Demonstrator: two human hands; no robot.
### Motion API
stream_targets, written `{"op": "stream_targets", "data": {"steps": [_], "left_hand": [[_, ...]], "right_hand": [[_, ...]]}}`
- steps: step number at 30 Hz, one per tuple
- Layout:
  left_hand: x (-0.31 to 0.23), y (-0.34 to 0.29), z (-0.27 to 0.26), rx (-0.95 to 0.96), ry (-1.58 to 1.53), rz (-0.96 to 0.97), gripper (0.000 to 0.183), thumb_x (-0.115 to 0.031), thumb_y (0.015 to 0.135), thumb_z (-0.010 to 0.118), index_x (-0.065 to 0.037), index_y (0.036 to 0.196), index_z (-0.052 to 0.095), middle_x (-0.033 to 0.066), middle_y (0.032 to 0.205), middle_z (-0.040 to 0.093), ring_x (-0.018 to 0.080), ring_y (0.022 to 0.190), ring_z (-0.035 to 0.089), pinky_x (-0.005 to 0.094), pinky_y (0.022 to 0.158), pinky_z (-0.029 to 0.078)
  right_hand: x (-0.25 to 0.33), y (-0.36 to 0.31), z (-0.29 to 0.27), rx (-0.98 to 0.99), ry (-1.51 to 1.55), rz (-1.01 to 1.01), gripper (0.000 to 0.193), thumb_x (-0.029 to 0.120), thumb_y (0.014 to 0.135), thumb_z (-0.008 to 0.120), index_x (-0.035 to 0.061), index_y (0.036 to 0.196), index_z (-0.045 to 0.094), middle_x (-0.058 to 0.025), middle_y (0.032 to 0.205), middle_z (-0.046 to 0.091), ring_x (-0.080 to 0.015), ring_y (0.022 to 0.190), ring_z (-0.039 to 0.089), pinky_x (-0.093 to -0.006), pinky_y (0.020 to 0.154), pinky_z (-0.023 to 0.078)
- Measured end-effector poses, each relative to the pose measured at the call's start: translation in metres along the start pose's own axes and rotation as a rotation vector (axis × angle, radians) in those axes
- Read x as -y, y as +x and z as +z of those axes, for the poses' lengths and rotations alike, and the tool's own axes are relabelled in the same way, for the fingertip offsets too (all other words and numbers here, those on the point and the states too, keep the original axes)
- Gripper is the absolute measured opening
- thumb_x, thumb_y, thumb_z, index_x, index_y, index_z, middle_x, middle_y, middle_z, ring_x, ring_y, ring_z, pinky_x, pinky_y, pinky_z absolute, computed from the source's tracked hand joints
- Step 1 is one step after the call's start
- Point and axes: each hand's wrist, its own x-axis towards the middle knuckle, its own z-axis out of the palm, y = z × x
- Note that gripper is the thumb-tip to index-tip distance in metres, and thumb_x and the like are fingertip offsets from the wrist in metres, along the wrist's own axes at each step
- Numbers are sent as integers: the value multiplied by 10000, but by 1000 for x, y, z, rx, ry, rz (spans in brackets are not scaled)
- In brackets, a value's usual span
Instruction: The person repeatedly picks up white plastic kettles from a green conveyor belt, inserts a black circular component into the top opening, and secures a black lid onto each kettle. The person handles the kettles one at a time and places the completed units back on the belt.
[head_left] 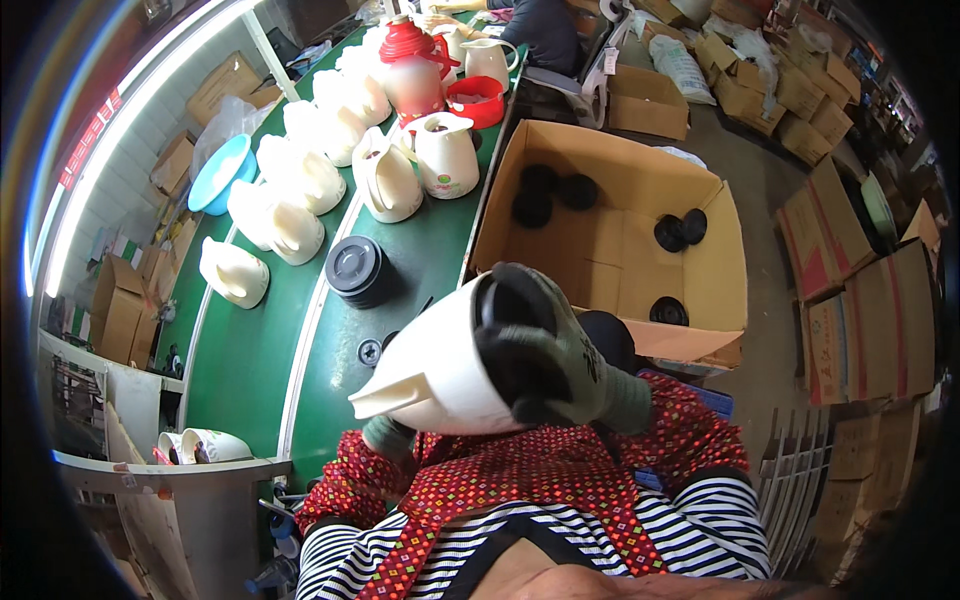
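In front of my chest a white thermos jug [437, 362] lies tilted on its side, handle toward the lower left. My right hand [572, 362], in a grey-green glove with dark coating, is closed round its wide bottom end. Black shows there between the fingers; I cannot tell how much is a base part and how much is glove. Under the jug, only the gloved wrist of my left hand [390, 437] shows, its fingers hidden behind the jug. Beyond it on the green bench stands a stack of black round discs [356, 266], with a small dark round part [369, 351] nearer.
Several white jugs [385, 180] stand in rows along the green bench [240, 350], with a red jug [412, 75], a red bowl [476, 102] and a blue basin [222, 174]. An open carton [620, 240] at right holds several black discs. Another person [540, 35] sits at the far end.
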Motion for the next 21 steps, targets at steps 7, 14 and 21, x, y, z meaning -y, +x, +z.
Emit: {"op": "stream_targets", "data": {"steps": [7, 14, 21], "left_hand": [[-13, 38, -86, -249, 472, -78, 201, -166, 988, 664, 1, 1100, 682, 128, 1018, 766, 226, 934, 741, 384, 795, 598], [-135, 50, 35, -294, 1691, 187, 315, -210, 795, 752, -47, 1018, 600, 270, 985, 613, 491, 871, 651, 536, 764, 542], [-149, 40, 55, 32, 1359, 240, 778, -146, 765, 836, -77, 1468, 509, 286, 1383, 517, 471, 1208, 617, 482, 993, 557]], "right_hand": [[-58, -104, 80, -513, 466, 550, 548, 218, 1108, 504, 50, 1604, 343, -134, 1616, 415, -267, 1483, 422, -399, 1243, 327], [-35, -67, 41, -325, 79, 450, 697, 208, 875, 762, 35, 1505, 519, -239, 1578, 438, -408, 1488, 408, -487, 1232, 332], [-2, -15, 18, 242, -72, 250, 893, 215, 765, 871, 162, 1574, 495, -251, 1575, 416, -462, 1417, 438, -539, 1200, 351]]}}
